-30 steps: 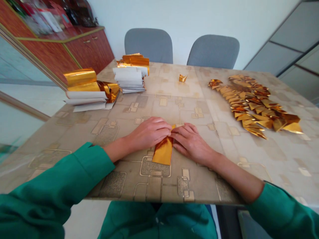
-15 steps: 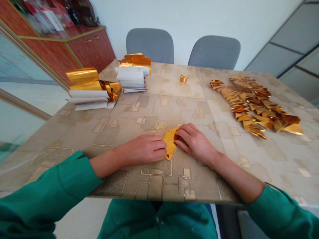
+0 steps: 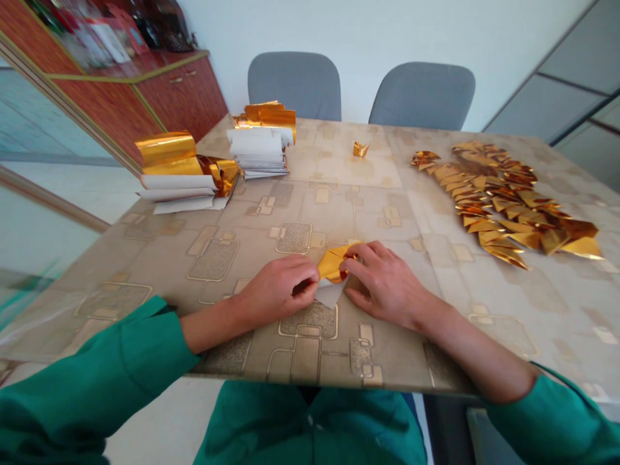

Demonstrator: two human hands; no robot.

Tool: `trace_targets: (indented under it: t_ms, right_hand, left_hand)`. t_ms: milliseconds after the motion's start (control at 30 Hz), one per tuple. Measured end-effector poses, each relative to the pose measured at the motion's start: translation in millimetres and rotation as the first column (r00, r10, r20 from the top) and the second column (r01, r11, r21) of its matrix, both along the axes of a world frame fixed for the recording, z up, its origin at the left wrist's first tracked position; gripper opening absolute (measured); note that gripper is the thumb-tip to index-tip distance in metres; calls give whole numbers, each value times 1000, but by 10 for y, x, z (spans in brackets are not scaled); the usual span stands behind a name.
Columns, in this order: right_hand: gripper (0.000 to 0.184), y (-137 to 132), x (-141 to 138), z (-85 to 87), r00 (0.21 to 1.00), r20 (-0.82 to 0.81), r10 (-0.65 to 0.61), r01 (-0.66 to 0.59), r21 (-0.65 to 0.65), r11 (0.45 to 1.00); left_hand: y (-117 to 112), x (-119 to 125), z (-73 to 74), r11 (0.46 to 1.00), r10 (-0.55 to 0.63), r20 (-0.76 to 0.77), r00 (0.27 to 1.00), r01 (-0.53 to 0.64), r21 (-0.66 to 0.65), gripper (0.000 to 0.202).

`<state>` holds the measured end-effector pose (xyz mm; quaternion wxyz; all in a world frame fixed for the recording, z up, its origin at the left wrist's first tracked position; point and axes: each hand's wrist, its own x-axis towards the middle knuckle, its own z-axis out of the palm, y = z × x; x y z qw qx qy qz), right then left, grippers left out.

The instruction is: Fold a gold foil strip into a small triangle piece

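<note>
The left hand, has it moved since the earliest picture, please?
Yes. The left hand, pinching the gold paper, has drawn back toward the person: the speckled square on the table, covered before, now lies bare beyond it.

From my feed: gold paper (image 3: 332, 265) was a long flat strip 1 s ago, now a shorter folded piece w/ its white underside showing at the bottom. L hand (image 3: 278, 290) went from flat on top to curled, pinching the left edge. R hand (image 3: 385, 284) now grips the right corner.
</note>
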<state>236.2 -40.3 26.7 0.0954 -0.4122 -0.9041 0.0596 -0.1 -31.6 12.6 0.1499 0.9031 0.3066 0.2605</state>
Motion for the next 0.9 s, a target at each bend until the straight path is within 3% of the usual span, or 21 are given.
trace_targets:
  t_ms: [167,300,400,567,633,900]
  right_hand:
    - [27,0,-27,6,1000,23,-14,14,5,1000]
    - [37,-8,-29,31,998,64,-10,10,2,1000]
    - [28,-15,-48,26,997,70,-37,36,11,999]
    - [23,-44,-115,-22,989,100,-108,104,45,994]
    - [23,-56,-130,-33,985,116,-124,117,59,991]
    - [22,-19,-125,-77,985,89,-150,144,73,987]
  left_hand:
    - [47,-5,45,945,197,31,980,-181,-271,14]
    - [66,0,72,926,236,49,971,-209,-316,15]
    - [47,-14,84,950,192,33,981,-177,-259,16]
    - [-50,-56,84,996,-59,-148,987,49,-70,22]
    - [-88,-55,71,999,-42,-208,977,36,-33,30]
    - [-132,-34,-4,985,148,-198,969,-163,-61,16]
